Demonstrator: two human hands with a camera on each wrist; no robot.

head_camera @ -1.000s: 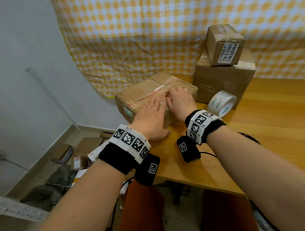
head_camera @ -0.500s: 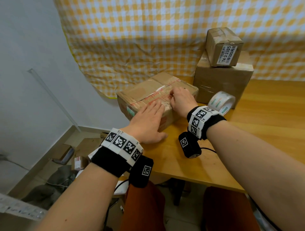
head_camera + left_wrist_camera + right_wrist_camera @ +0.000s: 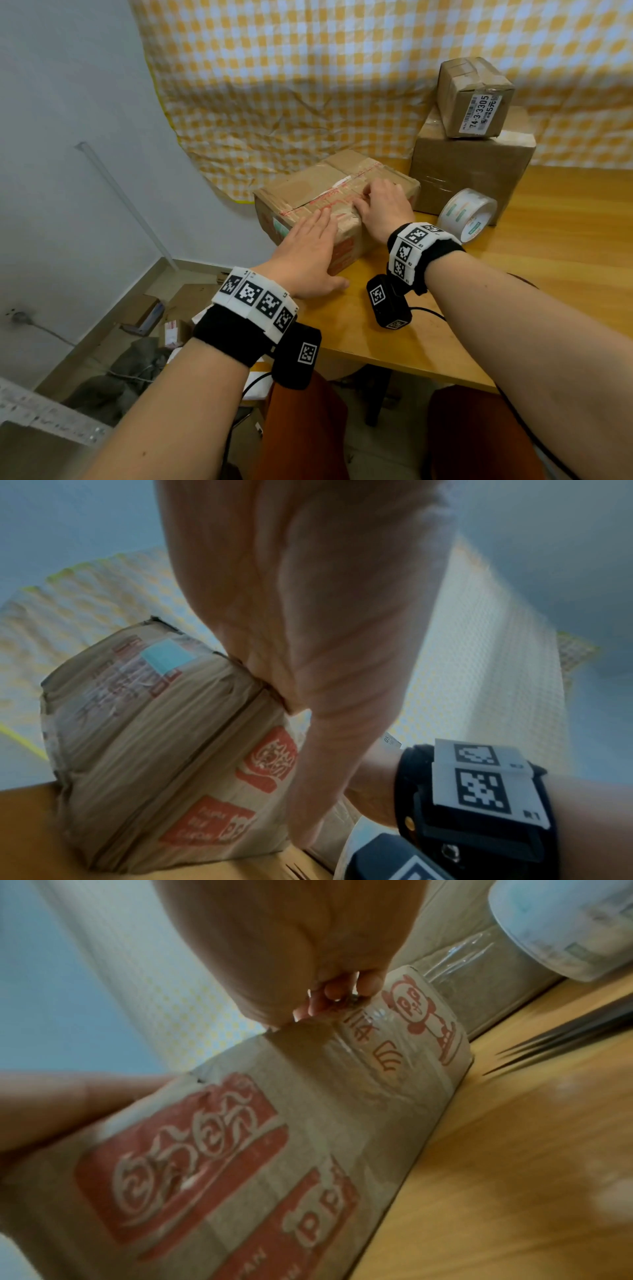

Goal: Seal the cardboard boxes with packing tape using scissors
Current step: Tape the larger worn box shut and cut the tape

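Observation:
A worn cardboard box with red print stands at the table's left corner, and clear tape runs along its top seam. My left hand lies flat over the box's near edge with straight fingers, thumb down by the front side. In the left wrist view the left hand covers the box from above. My right hand rests on the box top, bent fingertips pressing on the tape at the box's upper edge. A clear tape roll stands on edge to the right. No scissors show clearly.
Two taped boxes are stacked behind the roll, a small labelled box on a large box. The wooden table extends right. A checked cloth hangs behind. Clutter lies on the floor at left.
My left hand has slid back toward the box's near edge. My right hand has moved farther along the taped seam, and its fingers have bent onto the tape.

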